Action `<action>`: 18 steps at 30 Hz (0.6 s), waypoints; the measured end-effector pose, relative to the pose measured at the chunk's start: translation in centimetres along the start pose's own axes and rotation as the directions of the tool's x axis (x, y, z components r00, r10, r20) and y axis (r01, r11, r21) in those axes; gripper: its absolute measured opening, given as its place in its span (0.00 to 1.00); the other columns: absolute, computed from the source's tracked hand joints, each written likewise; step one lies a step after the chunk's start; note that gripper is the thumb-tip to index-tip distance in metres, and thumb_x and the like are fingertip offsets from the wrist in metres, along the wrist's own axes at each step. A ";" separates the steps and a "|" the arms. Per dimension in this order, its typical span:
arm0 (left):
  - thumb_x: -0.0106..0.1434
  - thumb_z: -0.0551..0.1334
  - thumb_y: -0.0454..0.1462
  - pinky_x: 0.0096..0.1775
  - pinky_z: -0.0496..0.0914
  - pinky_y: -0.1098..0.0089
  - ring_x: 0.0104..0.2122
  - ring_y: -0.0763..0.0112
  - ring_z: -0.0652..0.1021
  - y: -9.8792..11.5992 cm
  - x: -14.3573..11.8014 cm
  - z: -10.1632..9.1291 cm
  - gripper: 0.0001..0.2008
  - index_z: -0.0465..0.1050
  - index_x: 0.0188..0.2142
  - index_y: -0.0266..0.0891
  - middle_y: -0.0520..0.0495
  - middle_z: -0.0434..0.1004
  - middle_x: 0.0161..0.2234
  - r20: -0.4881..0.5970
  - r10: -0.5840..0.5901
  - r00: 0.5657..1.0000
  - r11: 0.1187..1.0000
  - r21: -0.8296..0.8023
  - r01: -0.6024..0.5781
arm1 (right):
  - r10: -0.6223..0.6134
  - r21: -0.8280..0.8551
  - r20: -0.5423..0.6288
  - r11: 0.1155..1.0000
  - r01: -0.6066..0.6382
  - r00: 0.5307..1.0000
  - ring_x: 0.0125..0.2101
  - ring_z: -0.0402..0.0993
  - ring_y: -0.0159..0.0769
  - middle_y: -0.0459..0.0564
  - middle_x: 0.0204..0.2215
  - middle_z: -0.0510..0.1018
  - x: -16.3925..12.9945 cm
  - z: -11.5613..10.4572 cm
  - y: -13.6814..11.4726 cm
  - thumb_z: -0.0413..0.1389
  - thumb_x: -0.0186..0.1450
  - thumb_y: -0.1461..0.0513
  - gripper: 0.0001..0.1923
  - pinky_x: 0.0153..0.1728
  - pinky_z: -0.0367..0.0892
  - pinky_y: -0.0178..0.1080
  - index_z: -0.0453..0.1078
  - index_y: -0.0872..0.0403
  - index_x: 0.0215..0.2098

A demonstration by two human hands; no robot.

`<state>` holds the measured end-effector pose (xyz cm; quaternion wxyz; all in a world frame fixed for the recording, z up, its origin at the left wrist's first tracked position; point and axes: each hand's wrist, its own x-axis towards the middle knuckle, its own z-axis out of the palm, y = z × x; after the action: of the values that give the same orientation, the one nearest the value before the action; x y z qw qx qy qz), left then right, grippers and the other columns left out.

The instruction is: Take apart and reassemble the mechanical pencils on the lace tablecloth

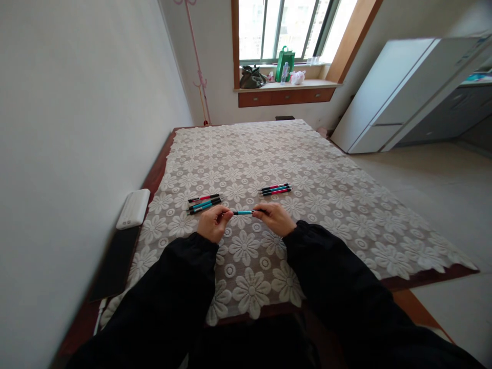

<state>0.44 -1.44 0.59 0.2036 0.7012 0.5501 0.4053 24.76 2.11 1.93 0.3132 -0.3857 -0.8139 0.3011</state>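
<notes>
A teal pen lies level between my two hands, just above the flowered lace tablecloth. My left hand pinches its left end and my right hand grips its right end. Both arms wear black sleeves. A small group of pens, pink and teal with black ends, lies on the cloth just beyond my left hand. Another three pens lie side by side beyond my right hand.
A white box and a black flat slab lie at the table's left edge, against the wall. A white cabinet leans at the right. Bags and a bottle stand on the window ledge. A pink coat stand is in the corner.
</notes>
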 end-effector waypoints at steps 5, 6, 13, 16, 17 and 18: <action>0.67 0.58 0.48 0.25 0.58 0.71 0.22 0.74 0.68 0.4 -0.2 -0.1 0.17 0.76 0.32 0.39 0.52 0.71 0.23 -0.008 0.003 1.000 1.000 0.030 -0.002 | 0.037 0.104 -0.001 0.994 -0.037 0.999 0.22 0.60 0.29 0.42 0.20 0.68 0.1 0.0 -0.2 0.54 0.70 0.58 0.14 0.24 0.52 0.34 0.77 0.56 0.32; 0.67 0.58 0.49 0.25 0.58 0.71 0.22 0.74 0.68 0.5 -0.3 -0.2 0.18 0.76 0.31 0.39 0.52 0.70 0.22 -0.009 -0.008 1.000 0.999 0.032 0.008 | 0.027 0.096 -0.040 0.995 -0.023 0.999 0.22 0.60 0.30 0.42 0.20 0.69 0.1 0.1 -0.3 0.54 0.70 0.58 0.13 0.24 0.52 0.34 0.77 0.56 0.33; 0.70 0.54 0.48 0.28 0.61 0.69 0.25 0.72 0.70 1.3 -0.3 -0.3 0.19 0.77 0.32 0.40 0.49 0.76 0.26 0.065 0.007 0.998 0.997 0.071 -0.012 | -0.268 -0.125 -0.200 0.961 0.247 0.942 0.33 0.69 0.36 0.49 0.32 0.73 -0.2 0.2 -0.6 0.54 0.73 0.60 0.08 0.35 0.63 0.37 0.74 0.53 0.41; 0.71 0.52 0.45 0.32 0.64 0.69 0.30 0.70 0.74 1.3 -0.2 -0.4 0.18 0.77 0.35 0.40 0.47 0.79 0.32 0.141 0.056 0.988 0.989 0.127 -0.074 | -0.316 -0.148 -0.201 0.946 0.290 0.927 0.35 0.70 0.38 0.49 0.32 0.74 -0.2 0.1 -0.4 0.54 0.74 0.59 0.07 0.38 0.65 0.38 0.74 0.52 0.43; 0.71 0.52 0.44 0.33 0.64 0.68 0.31 0.69 0.74 1.3 -0.2 -0.3 0.18 0.77 0.35 0.41 0.47 0.79 0.33 0.162 0.057 0.985 0.984 0.157 -0.083 | -0.323 -0.157 -0.198 0.943 0.295 0.926 0.35 0.70 0.38 0.49 0.33 0.74 -0.2 0.1 -0.4 0.54 0.74 0.59 0.07 0.38 0.65 0.38 0.74 0.52 0.43; 0.72 0.52 0.44 0.35 0.65 0.68 0.33 0.67 0.75 1.2 -0.2 -0.3 0.17 0.77 0.36 0.41 0.46 0.79 0.33 0.179 0.052 0.983 0.977 0.193 -0.087 | -0.328 -0.171 -0.193 0.939 0.297 0.925 0.36 0.70 0.38 0.49 0.33 0.75 -0.2 0.1 -0.3 0.54 0.74 0.59 0.07 0.39 0.66 0.39 0.74 0.51 0.43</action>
<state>0.95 -2.05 1.59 0.1648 0.7694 0.5434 0.2925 24.66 1.74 1.99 0.4173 -0.3021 -0.8445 0.1460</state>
